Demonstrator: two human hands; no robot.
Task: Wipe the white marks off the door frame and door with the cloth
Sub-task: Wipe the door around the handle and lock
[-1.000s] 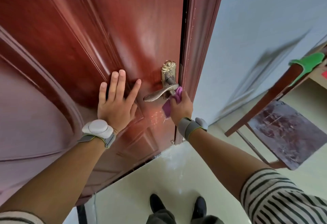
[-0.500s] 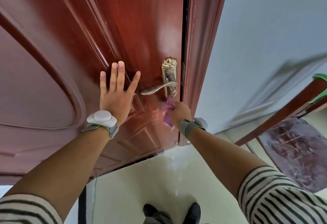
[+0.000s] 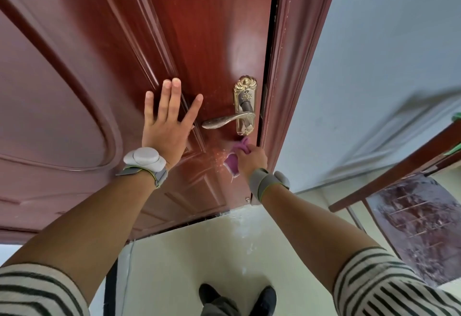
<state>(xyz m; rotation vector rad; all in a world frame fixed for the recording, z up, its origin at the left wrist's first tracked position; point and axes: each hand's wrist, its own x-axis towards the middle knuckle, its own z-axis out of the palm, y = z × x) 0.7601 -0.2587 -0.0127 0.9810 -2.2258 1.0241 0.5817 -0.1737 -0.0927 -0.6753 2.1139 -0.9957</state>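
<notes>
A red-brown wooden door (image 3: 212, 29) fills the left and centre, with its frame (image 3: 289, 66) on the right. My left hand (image 3: 167, 121) presses flat on the door, fingers straight, left of the brass lever handle (image 3: 228, 120). Just below the handle plate, my right hand (image 3: 252, 158) grips a purple cloth (image 3: 234, 156) against the door near its edge. Faint white specks (image 3: 215, 156) show on the door left of the cloth, and small white flecks dot the frame (image 3: 284, 24) higher up.
A pale blue wall (image 3: 374, 66) stands right of the frame. A dark wooden rail (image 3: 399, 171) and a patterned panel (image 3: 419, 226) sit at the right edge. My black shoes (image 3: 237, 298) stand on a cream floor (image 3: 187, 253) with white dust under the door.
My right hand has slid the cloth down from the lever handle to the door just below the handle plate. My left hand has stayed flat on the door.
</notes>
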